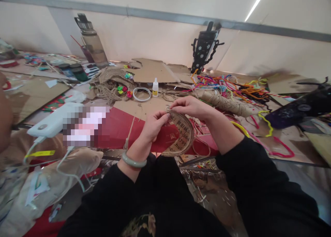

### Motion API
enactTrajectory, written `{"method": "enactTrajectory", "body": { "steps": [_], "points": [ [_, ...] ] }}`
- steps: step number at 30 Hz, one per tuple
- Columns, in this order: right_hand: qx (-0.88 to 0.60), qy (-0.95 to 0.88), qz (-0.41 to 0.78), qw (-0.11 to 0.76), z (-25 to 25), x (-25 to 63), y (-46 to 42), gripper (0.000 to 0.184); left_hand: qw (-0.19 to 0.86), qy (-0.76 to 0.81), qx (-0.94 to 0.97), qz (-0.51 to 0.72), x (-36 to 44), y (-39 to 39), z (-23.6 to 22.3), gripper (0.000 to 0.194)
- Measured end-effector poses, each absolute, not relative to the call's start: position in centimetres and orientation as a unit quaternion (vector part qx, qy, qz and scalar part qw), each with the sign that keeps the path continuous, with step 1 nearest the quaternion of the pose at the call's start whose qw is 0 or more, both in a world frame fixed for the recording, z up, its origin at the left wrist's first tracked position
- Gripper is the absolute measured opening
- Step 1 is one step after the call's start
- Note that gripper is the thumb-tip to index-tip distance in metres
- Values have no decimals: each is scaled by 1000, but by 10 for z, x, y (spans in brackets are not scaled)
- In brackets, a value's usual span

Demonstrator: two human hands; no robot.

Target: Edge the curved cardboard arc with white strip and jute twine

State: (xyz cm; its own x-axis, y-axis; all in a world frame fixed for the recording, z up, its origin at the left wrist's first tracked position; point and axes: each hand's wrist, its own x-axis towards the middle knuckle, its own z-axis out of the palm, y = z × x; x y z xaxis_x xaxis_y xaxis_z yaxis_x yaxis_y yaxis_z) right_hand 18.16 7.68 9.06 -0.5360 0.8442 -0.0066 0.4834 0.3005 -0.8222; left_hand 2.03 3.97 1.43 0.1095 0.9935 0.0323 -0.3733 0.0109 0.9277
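Honestly, I'd guess that arc [186, 130] weighs next to nothing. It's a curved strip of printed cardboard with twine [191, 140] along its outer rim, held up over the red sheet [124, 126] at the near edge of the worktop [307, 157]. Both hands are at its top end: the left hand [156, 126] has the tip pinched between thumb and fingers, and the right hand [193, 107] is bent over that same end, fingers closed down on it. Can't tell exactly which fingertips press where, they overlap too much.

Handling-wise, the board is probably stiffish but would crease if you squeezed the middle of the curve. The twine looks rough, so I doubt it's slippery. I'd hold it flat near the ends, thumb on the face, and stay off the rim. Also watch the loose strand [201, 146] looping just right of it, that could snag. Small bottle [155, 89] stands well clear.
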Motion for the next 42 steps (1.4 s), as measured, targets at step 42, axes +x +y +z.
{"method": "enactTrajectory", "body": {
  "steps": [42],
  "points": [
    [-382, -761, 498, 166, 61, 183, 85, 13, 624, 405, 429, 512, 19, 35, 21, 20]
  ]
}}
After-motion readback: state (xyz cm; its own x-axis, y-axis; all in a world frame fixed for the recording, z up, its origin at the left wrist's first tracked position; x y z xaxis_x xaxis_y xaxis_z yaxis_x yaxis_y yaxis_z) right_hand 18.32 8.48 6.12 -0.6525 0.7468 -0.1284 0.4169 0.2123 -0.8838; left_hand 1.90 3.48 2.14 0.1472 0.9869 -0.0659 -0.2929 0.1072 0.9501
